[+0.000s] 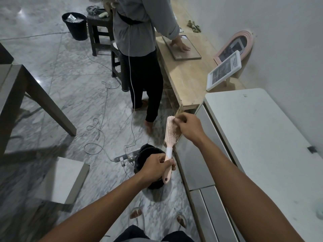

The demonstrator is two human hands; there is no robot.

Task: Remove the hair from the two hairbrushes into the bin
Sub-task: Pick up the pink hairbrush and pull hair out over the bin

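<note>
A pink hairbrush (170,132) with a white band on its handle is held upright above a black bin (148,152) on the floor. My left hand (156,165) grips the brush's handle. My right hand (187,127) pinches at the bristles near the brush's head, where dark hair is caught. Much of the bin is hidden behind my left hand and forearm. I see only this one hairbrush.
A white table (262,145) runs along my right. Another person (139,49) stands ahead at a wooden bench (188,74). Cables and a power strip (125,157) lie on the marble floor. A second black bin (76,26) stands far back; a grey table (26,95) is left.
</note>
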